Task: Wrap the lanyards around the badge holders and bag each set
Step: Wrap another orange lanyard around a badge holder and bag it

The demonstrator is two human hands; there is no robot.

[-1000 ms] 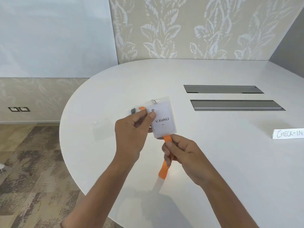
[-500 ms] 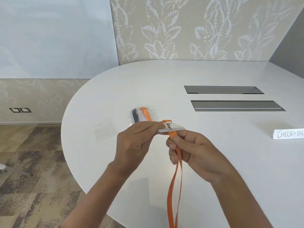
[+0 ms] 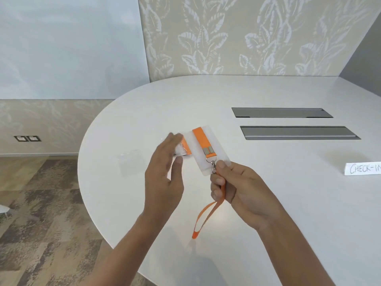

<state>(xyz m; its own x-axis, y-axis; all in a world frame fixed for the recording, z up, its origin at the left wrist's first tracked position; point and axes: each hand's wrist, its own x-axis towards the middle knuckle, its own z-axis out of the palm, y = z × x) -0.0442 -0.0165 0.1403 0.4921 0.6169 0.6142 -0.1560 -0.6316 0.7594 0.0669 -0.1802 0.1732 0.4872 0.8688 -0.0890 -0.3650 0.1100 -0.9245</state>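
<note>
Since 0.5 s ago, badge holder (image 3: 208, 153) turned from edge-on to flat, back side up, above the white table (image 3: 268, 203). Right hand (image 3: 237, 188) pinches its near corner and the orange lanyard (image 3: 203, 141), 1 loop hanging below. Left hand (image 3: 165, 176) has let go, fingers straight, blurred. Behind it, a clear bag (image 3: 182, 150) holds another orange set. An empty clear bag (image 3: 129, 158) lies left.

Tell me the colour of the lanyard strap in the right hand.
Orange lanyard strap, with a silver metal clip; the head view shows it.
</note>
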